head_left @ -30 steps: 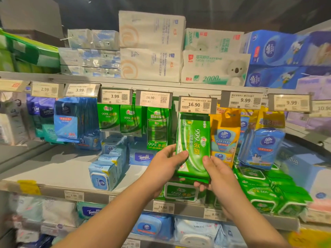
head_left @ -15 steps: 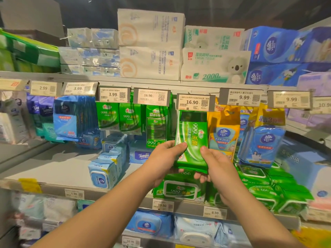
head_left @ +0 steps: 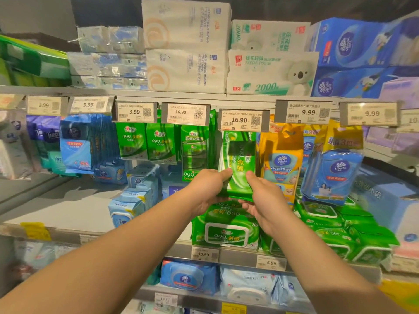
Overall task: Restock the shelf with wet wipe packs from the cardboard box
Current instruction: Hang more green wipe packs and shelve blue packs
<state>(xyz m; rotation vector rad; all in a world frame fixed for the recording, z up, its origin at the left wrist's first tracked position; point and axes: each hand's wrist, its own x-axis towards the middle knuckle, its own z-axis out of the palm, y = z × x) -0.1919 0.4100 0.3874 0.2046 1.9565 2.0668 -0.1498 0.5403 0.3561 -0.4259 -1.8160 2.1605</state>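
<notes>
A green wet wipe pack (head_left: 238, 164) stands upright under the 16.90 price tag (head_left: 243, 120), among the hanging packs of the middle shelf. My left hand (head_left: 207, 191) grips its lower left edge with the thumb on the front. My right hand (head_left: 260, 200) grips its lower right edge and bottom. Below them lies a stack of green lidded wipe packs (head_left: 226, 232). The cardboard box is out of view.
More green packs (head_left: 147, 141) hang to the left; yellow and blue Vinda packs (head_left: 281, 159) hang to the right. Blue packs (head_left: 131, 202) stand on the grey shelf board (head_left: 59, 209). Tissue bundles (head_left: 186, 46) fill the top shelf.
Both hands have lifted the green pack higher and further in, so its top now sits behind the 16.90 tag.
</notes>
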